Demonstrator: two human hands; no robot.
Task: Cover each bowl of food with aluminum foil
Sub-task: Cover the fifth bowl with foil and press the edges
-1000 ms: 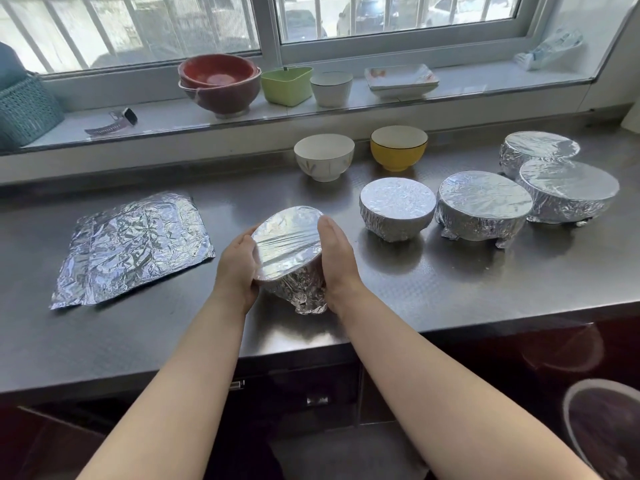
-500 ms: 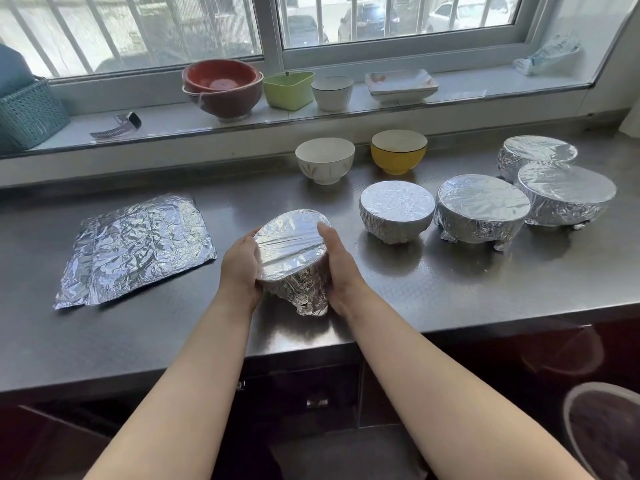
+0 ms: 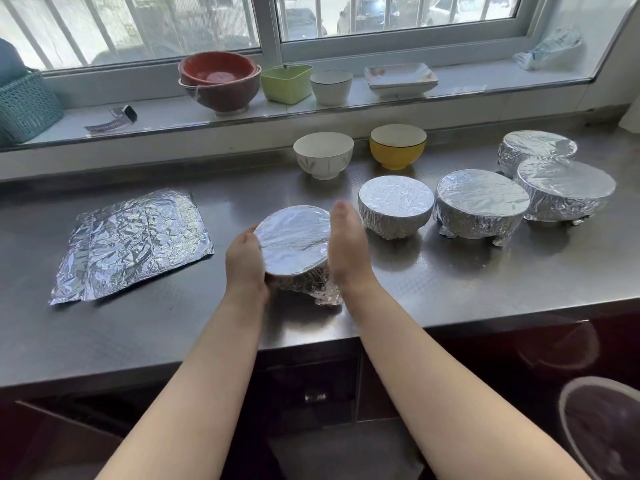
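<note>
I am holding the foil-wrapped bowl (image 3: 292, 245) at centre frame on the bench (image 3: 450, 278), left hand (image 3: 244, 261) and right hand (image 3: 348, 251) fingers curling round its sides. Four covered bowls (image 3: 481, 202) are sitting right; a white bowl (image 3: 323, 154) and yellow bowl (image 3: 397, 146) are waiting, spare foil (image 3: 131, 242) lying left.

both bare forearms reach forward; left hand (image 3: 245, 263) and right hand (image 3: 348, 249) cup opposite sides of the tilted foil-wrapped round bowl (image 3: 292, 242)

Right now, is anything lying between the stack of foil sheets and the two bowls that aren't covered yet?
Nothing visible does. The foil sheets lie left; bare counter runs to the white bowl and yellow bowl. Both hands hold the wrapped bowl nearer the front edge.
</note>
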